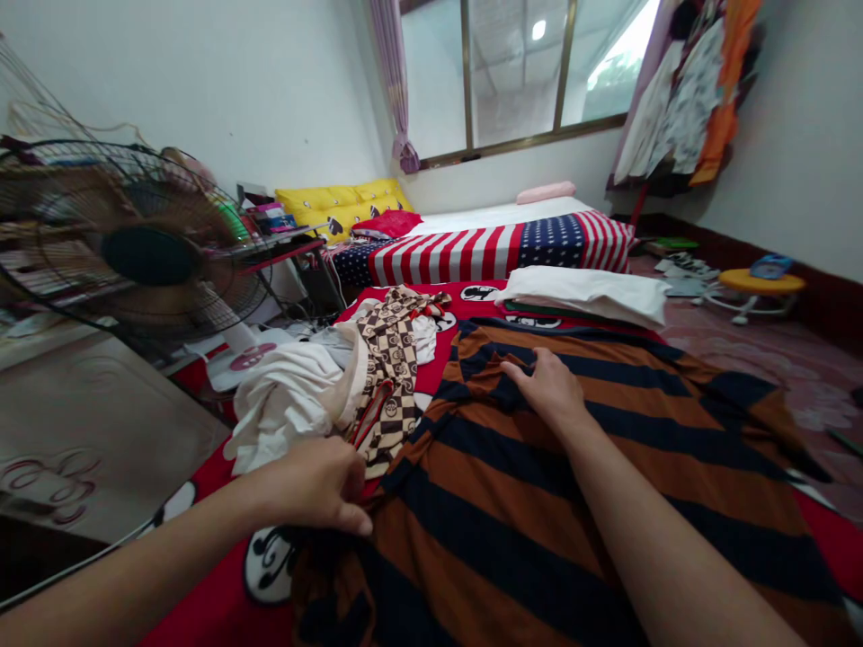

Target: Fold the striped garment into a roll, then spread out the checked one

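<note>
**Worked two-handed at a striped garment (485,481) spread over a red cover (209,584)**

Rested the right hand (554,394) on the far left part of the garment, with thumb and forefinger apart in view, beside a small raised fold; could not tell whether to call it a pinch. Set the left hand (314,485) at the near left edge, with curled fingers and thumb parted over the cloth; again could not tell about any hold.

Noted a checked garment (395,355) lying close along the left edge, with a white garment (283,395) farther left. Found a folded white cloth (586,292) just beyond the far edge, then a bed (472,256) at the far side and a fan (148,252) at the left.

Risked, by judgement, dragging the checked garment along, because of lying so close to the striped edge. Risked also setting creases into the left side, through uneven pulls from near and far, or losing a thin fold from a loose hold.

Could not see the left fingertips, being turned away. Lost the near edge below the view and some stripes behind the right forearm. Could not identify the dark bunched part at near left, whether sleeve or hem.
</note>
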Motion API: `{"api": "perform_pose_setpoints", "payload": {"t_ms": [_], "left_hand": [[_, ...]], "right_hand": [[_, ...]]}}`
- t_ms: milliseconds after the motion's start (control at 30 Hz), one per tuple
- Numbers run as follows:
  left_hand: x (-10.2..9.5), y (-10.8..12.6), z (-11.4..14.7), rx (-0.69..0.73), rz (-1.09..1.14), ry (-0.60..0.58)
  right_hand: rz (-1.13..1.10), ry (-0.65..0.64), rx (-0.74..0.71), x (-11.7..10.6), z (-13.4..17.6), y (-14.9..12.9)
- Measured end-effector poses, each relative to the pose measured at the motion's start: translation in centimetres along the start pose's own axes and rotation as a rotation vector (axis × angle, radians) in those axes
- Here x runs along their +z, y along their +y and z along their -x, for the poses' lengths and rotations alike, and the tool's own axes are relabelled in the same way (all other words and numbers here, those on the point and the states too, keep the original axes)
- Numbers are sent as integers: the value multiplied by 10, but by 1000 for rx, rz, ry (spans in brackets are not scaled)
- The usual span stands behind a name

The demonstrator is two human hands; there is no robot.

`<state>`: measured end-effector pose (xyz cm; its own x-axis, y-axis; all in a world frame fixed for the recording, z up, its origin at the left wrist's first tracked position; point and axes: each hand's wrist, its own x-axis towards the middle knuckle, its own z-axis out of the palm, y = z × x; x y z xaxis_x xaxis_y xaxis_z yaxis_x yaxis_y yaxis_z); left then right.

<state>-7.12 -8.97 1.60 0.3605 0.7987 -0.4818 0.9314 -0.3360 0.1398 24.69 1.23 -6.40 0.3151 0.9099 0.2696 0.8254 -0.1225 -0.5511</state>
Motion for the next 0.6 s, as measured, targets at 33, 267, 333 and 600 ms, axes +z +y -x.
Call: {"api": "perform_pose_setpoints", "payload": {"t_ms": [33,267,333,600], "left_hand": [[6,-1,5,-31,-37,-19],[19,-8,11,-14,55,-32],[14,-6,13,31,168,-62],[-2,37,33,105,370,36]], "right_hand": [[63,-53,30,-2,2,-4],[-222,-144,16,1,8,-16],[-599,-103,95,3,5,-19],[-1336,-112,297,-7,-11,-15]]}}
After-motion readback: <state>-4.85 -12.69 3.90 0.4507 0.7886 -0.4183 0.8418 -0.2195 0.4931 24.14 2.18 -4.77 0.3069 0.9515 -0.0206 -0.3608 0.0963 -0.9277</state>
